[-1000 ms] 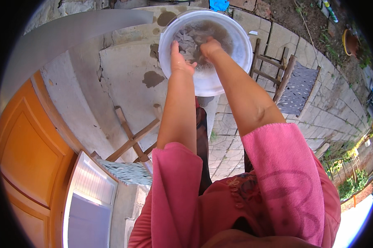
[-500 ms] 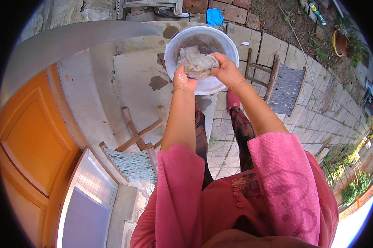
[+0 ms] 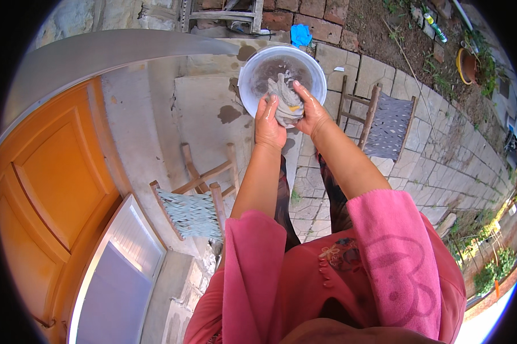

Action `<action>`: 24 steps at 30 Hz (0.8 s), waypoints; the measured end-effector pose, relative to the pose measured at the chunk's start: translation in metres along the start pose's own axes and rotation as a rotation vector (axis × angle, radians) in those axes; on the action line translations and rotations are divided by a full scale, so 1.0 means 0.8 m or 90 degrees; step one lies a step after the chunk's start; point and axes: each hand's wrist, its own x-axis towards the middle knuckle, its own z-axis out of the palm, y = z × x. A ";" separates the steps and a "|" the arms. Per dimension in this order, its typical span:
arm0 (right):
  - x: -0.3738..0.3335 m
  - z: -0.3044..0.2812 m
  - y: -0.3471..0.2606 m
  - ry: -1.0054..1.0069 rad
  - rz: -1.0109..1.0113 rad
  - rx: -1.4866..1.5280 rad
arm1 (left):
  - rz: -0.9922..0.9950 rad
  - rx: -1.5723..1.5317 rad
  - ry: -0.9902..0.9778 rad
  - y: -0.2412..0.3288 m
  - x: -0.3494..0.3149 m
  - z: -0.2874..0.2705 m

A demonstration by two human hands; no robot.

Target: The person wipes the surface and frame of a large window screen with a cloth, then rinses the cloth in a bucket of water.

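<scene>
A wet grey cloth (image 3: pixel 285 102) with a yellow patch is bunched between my two hands, above the near side of a white plastic bucket (image 3: pixel 247 92). My left hand (image 3: pixel 270 123) closes on the cloth's left side, thumb toward the middle. From the right, my right hand (image 3: pixel 311 112) grips the other side, with its fingers partly hidden behind the cloth. Both hands glisten with water. Murky, foamy water (image 3: pixel 274 70) shows in the bucket beyond the cloth.
To the left stands a wooden stool with a pale woven seat (image 3: pixel 189 213), beside an orange door (image 3: pixel 58 172). A second stool with a grey woven seat (image 3: pixel 390 126) lies at the right. Crumpled blue plastic (image 3: pixel 300 35) lies behind the bucket. Wet spots (image 3: pixel 229 114) mark the concrete.
The cloth has gone from a wide bundle to a narrower, more upright one. My hands have drawn closer together and nearer to me. The whole view has shifted slightly.
</scene>
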 end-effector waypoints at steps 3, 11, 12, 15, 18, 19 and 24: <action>-0.004 -0.005 0.001 -0.037 0.038 0.063 | 0.024 0.006 0.047 0.004 -0.012 0.020; -0.040 0.001 0.001 -0.086 -0.086 0.024 | 0.160 0.441 0.007 0.007 -0.009 0.023; -0.046 0.006 -0.003 -0.100 -0.099 0.019 | 0.174 0.414 -0.015 0.010 -0.014 0.028; -0.056 0.010 -0.011 -0.090 -0.064 -0.036 | 0.199 0.448 -0.005 0.007 -0.022 0.019; -0.057 0.012 -0.019 -0.048 -0.059 -0.081 | 0.107 0.321 0.060 0.018 -0.022 0.018; -0.057 0.012 -0.019 -0.055 -0.057 -0.087 | 0.086 0.236 0.054 0.017 -0.012 0.005; -0.047 0.001 -0.010 -0.076 -0.048 -0.094 | 0.019 0.133 0.047 0.017 0.019 0.008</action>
